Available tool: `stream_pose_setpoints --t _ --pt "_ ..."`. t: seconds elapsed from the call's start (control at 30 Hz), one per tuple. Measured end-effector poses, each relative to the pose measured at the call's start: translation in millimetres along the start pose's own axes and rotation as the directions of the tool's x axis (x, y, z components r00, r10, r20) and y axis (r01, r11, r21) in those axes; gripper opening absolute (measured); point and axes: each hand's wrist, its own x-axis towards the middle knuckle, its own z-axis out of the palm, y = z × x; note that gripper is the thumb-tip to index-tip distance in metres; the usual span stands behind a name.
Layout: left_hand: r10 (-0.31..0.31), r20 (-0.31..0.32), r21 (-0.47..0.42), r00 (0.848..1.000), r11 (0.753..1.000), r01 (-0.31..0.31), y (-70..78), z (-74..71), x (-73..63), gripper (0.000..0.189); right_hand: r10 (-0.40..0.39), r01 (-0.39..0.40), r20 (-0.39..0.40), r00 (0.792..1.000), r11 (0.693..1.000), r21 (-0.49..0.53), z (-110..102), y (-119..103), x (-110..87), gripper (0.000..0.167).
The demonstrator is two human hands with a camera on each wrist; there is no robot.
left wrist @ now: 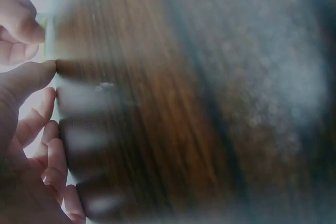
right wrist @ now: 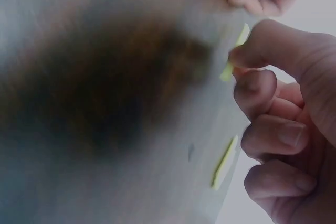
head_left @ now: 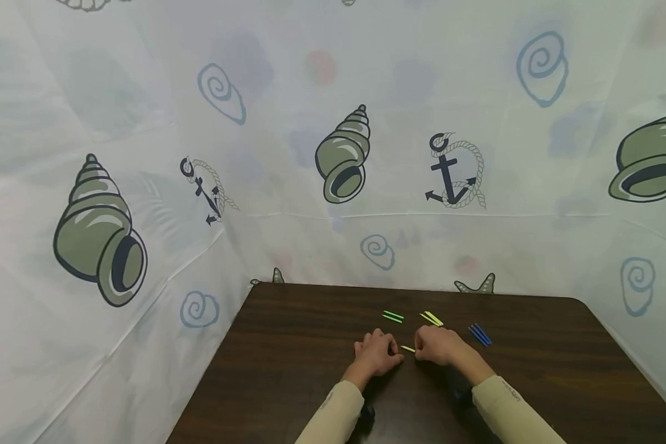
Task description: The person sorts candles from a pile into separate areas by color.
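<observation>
My right hand (head_left: 441, 345) pinches a short, flat yellow stick (head_left: 407, 349) between thumb and index finger, low over the dark wooden table. In the right wrist view the same yellow stick (right wrist: 242, 36) sticks out on both sides of the thumb, the other fingers curled below it. To its left is my left hand (head_left: 375, 353), its fingertips down at the table and the thumb apart from the fingers. The left wrist view has those fingers (left wrist: 39, 116) loosely bent, with nothing seen between them. Another yellow stick (right wrist: 224, 163) lies under the right hand.
Two green sticks (head_left: 393, 316) lie side by side beyond the left hand. A few yellow sticks (head_left: 434, 318) rest behind the right hand, and several blue sticks (head_left: 480, 334) to its right. The brown table (head_left: 288, 345) ends at a patterned cloth (head_left: 288, 185).
</observation>
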Motion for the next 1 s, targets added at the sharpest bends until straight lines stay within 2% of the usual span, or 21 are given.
stream_pose_setpoints --t 0.13,0.23,0.4,0.5,0.73,0.9,1.0 --pt "0.003 0.018 0.019 1.000 1.000 -0.004 0.2 -1.0 1.0 0.029 0.063 -0.065 -0.074 0.995 0.998 -0.026 -9 14 7.0 0.004" --pt "0.011 0.037 0.034 0.999 0.999 -0.012 -1.6 0.1 3.3 0.027 0.116 -0.120 -0.115 0.987 0.992 -0.030 -13 23 11.5 0.006" --pt "0.026 0.070 0.029 0.997 0.999 -0.028 -4.8 2.0 7.2 0.027 0.176 -0.179 -0.163 0.971 0.984 -0.003 -16 33 19.0 0.033" --pt "0.033 0.073 0.023 0.997 0.999 -0.035 -6.4 2.5 8.6 0.027 0.203 -0.206 -0.178 0.963 0.978 -0.002 -15 37 24.1 0.043" --pt "0.035 0.081 0.006 0.996 0.999 -0.035 -9.7 6.8 8.3 0.027 0.247 -0.255 -0.173 0.953 0.967 -0.023 -14 38 29.6 0.032" --pt "0.029 0.077 -0.005 0.997 1.000 -0.029 -8.0 2.7 5.2 0.027 0.260 -0.271 -0.210 0.943 0.962 -0.028 -16 33 31.0 0.038" --pt "0.023 0.075 -0.001 0.997 1.000 -0.023 -6.9 -1.1 3.2 0.028 0.266 -0.279 -0.225 0.937 0.960 -0.024 -16 33 34.2 0.033"
